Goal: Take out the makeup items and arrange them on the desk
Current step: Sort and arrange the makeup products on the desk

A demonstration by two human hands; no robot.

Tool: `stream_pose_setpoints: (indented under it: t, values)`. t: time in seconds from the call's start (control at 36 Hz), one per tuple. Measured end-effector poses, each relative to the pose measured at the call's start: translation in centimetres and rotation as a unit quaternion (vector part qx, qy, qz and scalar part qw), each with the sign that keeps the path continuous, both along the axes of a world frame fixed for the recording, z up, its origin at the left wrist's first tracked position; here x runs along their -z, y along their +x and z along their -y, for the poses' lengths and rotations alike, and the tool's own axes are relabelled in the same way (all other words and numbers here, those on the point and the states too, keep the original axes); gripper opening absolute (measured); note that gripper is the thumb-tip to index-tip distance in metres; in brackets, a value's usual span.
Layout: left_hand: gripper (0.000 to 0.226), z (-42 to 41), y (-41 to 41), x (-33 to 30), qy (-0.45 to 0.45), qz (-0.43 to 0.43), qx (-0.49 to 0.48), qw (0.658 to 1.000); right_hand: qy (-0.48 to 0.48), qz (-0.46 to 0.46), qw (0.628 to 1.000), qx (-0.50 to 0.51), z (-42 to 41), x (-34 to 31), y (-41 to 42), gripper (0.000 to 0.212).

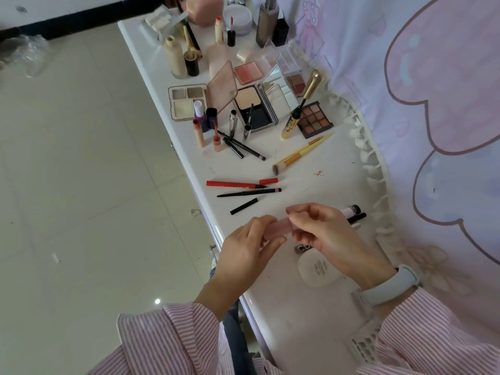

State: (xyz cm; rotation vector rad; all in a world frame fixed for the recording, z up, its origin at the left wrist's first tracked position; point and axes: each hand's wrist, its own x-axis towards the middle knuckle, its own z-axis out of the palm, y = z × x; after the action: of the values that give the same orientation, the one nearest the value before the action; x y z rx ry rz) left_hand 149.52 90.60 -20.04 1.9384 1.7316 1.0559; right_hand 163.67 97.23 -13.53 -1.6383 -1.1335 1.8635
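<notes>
Above the near part of the desk [270, 169], a small pale-pink tube [278, 226], probably a lip product, is held between both hands. The left hand [247, 247] is closed round its left end, fingers curled over the top and thumb underneath; the right hand [324, 234] is pinched on its right end, where a cap may sit, though that end is hidden by the fingers. Both grips are closed on the same item, and nothing else is held.

The tube's long axis runs roughly left to right, nearly parallel to the desk's near edge, so any pulling apart or twisting would be done along that line, with each hand at one end. It is judged that the item is being opened or checked before it is laid down. A free patch of desk lies just beyond the hands, on the far side.

Just beyond that patch, a red liner pen [235, 184] with its cap off, a long black pencil [249, 192] and a short black stick [244, 206] are laid in similar left-to-right lines. A white compact [318, 269] sits under the right wrist, and dark tubes [355, 215] show past the right fingers towards the desk's right edge. Farther along, a brush [300, 152], a gold mascara [301, 104], palettes [315, 119] and bottles crowd the far end.
</notes>
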Motion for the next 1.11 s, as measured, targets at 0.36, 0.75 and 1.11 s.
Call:
stream_pose_setpoints:
  t: [0.36, 0.75, 1.11]
  values:
    - [0.048, -1.1, 0.9, -4.2, -0.228, 0.358, -0.054, 0.904, 0.361, 0.179, 0.915, -0.013, 1.3, 0.2, -2.7, 0.033]
    - [0.042, -2.1, -1.7, -2.7, -0.158, 0.099, -0.059, 0.981, 0.145, 0.121, 0.970, -0.151, -1.3, -0.6, -2.0, 0.047]
    - [0.048, -2.1, -2.1, -2.1, -0.190, 0.182, -0.028, 0.964, 0.222, 0.113, 0.948, -0.199, -1.4, -0.5, -1.3, 0.019]
